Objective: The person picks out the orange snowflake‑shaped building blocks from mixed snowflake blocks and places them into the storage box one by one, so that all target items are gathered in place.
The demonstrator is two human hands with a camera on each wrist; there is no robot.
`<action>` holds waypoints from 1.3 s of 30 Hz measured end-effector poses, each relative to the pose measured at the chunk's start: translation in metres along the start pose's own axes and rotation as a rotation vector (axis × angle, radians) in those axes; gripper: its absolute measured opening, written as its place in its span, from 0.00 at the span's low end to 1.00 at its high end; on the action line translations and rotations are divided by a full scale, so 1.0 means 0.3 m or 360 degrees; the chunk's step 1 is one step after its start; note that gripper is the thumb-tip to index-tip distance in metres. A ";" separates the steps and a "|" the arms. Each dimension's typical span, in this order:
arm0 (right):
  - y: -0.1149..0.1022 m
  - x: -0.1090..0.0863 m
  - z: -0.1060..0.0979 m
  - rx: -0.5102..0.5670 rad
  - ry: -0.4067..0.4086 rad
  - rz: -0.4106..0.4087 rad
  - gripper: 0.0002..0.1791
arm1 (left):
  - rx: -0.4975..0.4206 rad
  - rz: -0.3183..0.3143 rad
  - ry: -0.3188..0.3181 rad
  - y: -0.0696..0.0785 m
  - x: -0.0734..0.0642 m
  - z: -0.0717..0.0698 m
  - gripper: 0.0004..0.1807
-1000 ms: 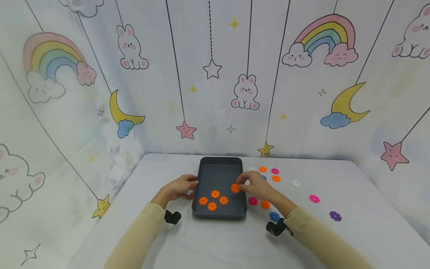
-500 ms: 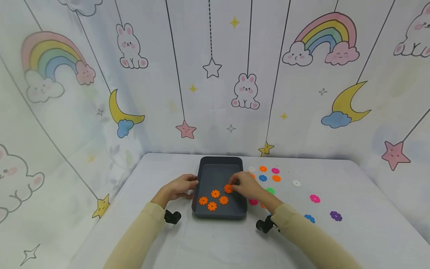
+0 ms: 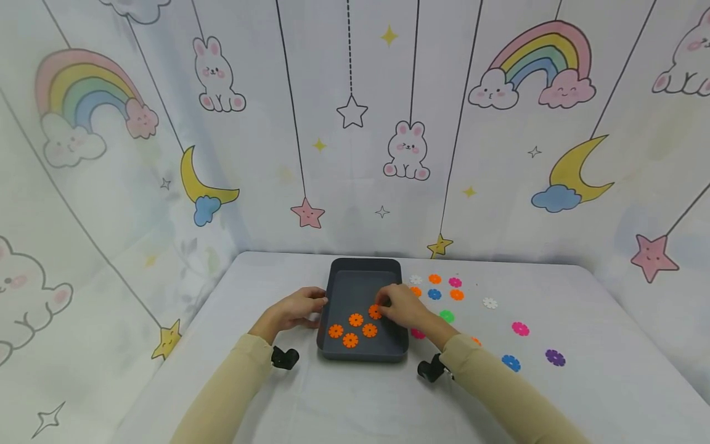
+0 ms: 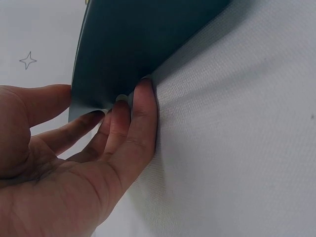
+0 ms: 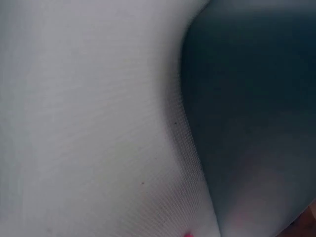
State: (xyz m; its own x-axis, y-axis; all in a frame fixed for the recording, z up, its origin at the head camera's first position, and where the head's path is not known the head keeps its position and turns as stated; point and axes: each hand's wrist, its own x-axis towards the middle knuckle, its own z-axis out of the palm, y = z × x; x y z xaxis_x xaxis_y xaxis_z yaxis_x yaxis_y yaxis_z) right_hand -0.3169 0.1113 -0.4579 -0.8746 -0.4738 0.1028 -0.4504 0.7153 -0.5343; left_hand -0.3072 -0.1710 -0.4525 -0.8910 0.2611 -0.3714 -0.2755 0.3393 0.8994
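Observation:
A dark grey rectangular tray [image 3: 363,354] stands on the white table. At its left wall my left hand [image 3: 296,308] holds it, fingertips at the rim and lower fingers near the base; the left wrist view shows that hand [image 4: 94,148] against the tray's dark outer wall [image 4: 128,44]. Several orange snowflake discs [image 3: 350,340] lie flat in the tray's near half. Over them my right hand [image 3: 405,306] reaches across the right rim, thumb and finger pinching another orange snowflake disc [image 3: 375,311]. The right wrist view shows the tray's wall [image 5: 247,98], with the disc hidden.
Right of the tray lie loose snowflake discs: a white one [image 3: 490,303], a green one [image 3: 447,316], a blue one [image 3: 511,362], a pink one [image 3: 520,328], a purple one [image 3: 554,357] and several others. A cartoon-printed cloth [image 3: 355,185] hangs behind the table.
My right hand has moved left, carrying the orange snowflake disc from near the tray's right wall in beside the others. The left hand has stayed at the tray's left wall.

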 end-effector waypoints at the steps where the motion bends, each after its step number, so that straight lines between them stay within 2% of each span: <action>1: 0.001 0.001 0.001 -0.0010 0.0000 0.0000 0.04 | -0.0002 0.0001 -0.0002 0.000 0.000 0.001 0.26; 13: -0.006 0.005 0.004 -0.0107 -0.0067 0.0025 0.05 | 0.0003 0.0004 0.0005 0.001 -0.001 0.004 0.26; 20: -0.014 0.001 -0.001 -0.0140 -0.0034 -0.0011 0.06 | -0.0005 0.0015 -0.0011 -0.001 0.005 0.002 0.27; 28: -0.001 -0.023 -0.026 -0.0030 -0.0068 -0.0035 0.10 | -0.0015 0.0011 -0.0008 -0.004 0.005 0.002 0.27; 34: 0.015 -0.075 -0.068 0.0006 -0.0048 -0.0105 0.14 | -0.0010 0.0005 -0.0004 -0.005 0.005 0.001 0.27; 39: 0.024 -0.124 -0.121 0.0114 -0.0050 -0.0111 0.15 | -0.0020 0.0002 -0.0007 -0.004 0.004 0.001 0.27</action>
State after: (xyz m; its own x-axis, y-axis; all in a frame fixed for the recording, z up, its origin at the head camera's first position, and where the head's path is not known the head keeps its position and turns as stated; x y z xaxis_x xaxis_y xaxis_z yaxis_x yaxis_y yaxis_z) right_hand -0.2940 0.1527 -0.4351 -0.8350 -0.5379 0.1163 -0.4951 0.6421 -0.5853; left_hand -0.3079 -0.1707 -0.4542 -0.8897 0.2656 -0.3714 -0.2791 0.3275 0.9027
